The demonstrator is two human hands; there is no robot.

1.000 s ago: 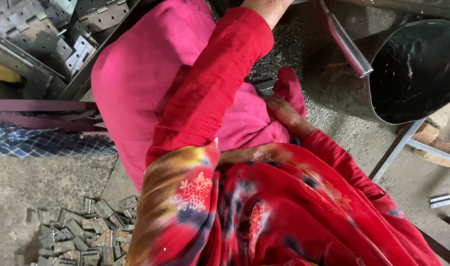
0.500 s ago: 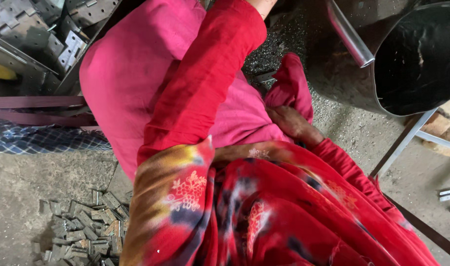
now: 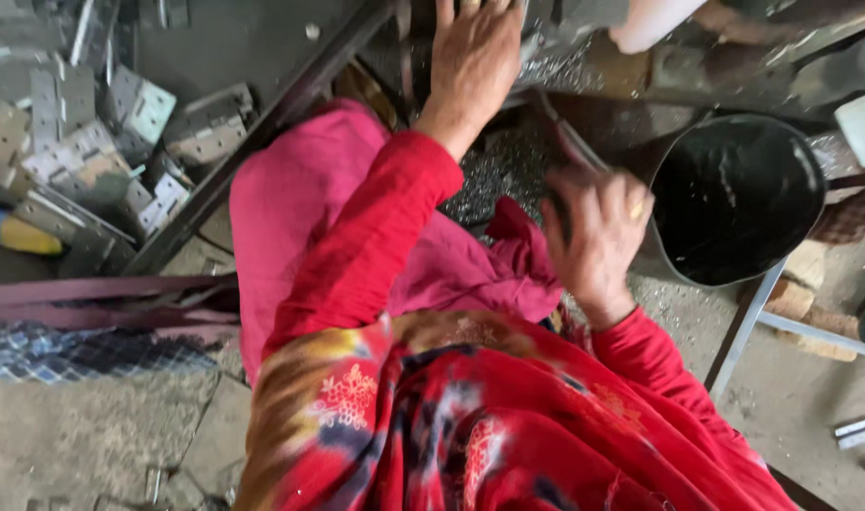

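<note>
Your left hand (image 3: 475,57) lies flat at the top of the view, fingers spread and stretched out on a dark metal machine part (image 3: 555,28), holding nothing. Your right hand (image 3: 598,237) is curled loosely around a thin grey metal rod (image 3: 569,142); motion blur hides how tight the grip is. The rod slants up just left of a round black bucket (image 3: 735,199) with a smooth, glossy inside. Glittering metal shavings (image 3: 494,170) lie between your hands. Folded steel hinges (image 3: 92,151), flat and punched with holes, are heaped far left.
</note>
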